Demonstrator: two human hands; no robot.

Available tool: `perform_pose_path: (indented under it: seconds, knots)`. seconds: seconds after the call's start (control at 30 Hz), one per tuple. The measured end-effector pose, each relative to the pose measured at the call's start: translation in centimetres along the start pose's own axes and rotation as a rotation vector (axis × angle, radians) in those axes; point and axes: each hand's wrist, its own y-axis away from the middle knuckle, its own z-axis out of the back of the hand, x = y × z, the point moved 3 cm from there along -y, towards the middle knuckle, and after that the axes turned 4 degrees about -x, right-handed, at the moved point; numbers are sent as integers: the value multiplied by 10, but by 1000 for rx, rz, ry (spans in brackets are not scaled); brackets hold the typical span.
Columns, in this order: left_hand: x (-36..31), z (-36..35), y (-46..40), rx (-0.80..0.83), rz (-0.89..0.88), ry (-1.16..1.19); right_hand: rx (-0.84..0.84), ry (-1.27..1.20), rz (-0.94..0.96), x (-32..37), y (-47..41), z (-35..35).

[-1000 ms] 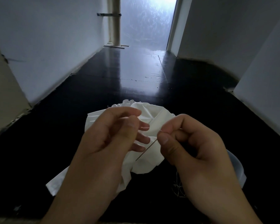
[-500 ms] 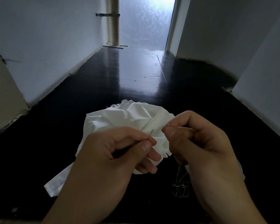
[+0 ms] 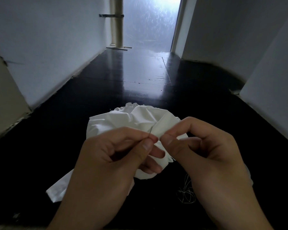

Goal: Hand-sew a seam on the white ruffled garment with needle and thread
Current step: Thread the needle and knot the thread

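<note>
A glossy black floor (image 3: 126, 77) fills most of the frame, running from the lower edge up to a bright frosted doorway (image 3: 150, 22) at upper centre, with pale walls (image 3: 45, 39) closing in from upper left and upper right. A cream post (image 3: 117, 22) stands just left of the doorway.

The white ruffled garment (image 3: 123, 120) lies bunched at centre frame, its gathered frill edge at the top and a flat strip trailing down to the lower left behind the left forearm. Part of it is lifted off the floor between the two hands.

The left hand (image 3: 116, 155) comes up from the lower left, back of the hand toward the camera, knuckles raised. Its thumb and forefinger are closed on the lower end of the needle (image 3: 151, 130), while the remaining fingers curl under a fold of the cloth. The right hand (image 3: 204, 146) enters from the lower right, wrist bent inward, thumb and forefinger pinched together on the cloth fold just right of the needle; the other fingers are curled loosely into the palm.

The needle slants up and to the right from the left fingertips against the white cloth. A small tangle of pale thread (image 3: 186, 193) lies on the floor at lower right, just beside the right wrist.
</note>
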Motion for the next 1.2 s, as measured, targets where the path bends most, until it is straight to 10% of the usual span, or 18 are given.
perform_pose_path:
  seconds: [1.2]
  knots:
    - [5, -9, 3, -3, -45, 36, -42, 61, -35, 1, 6, -13]
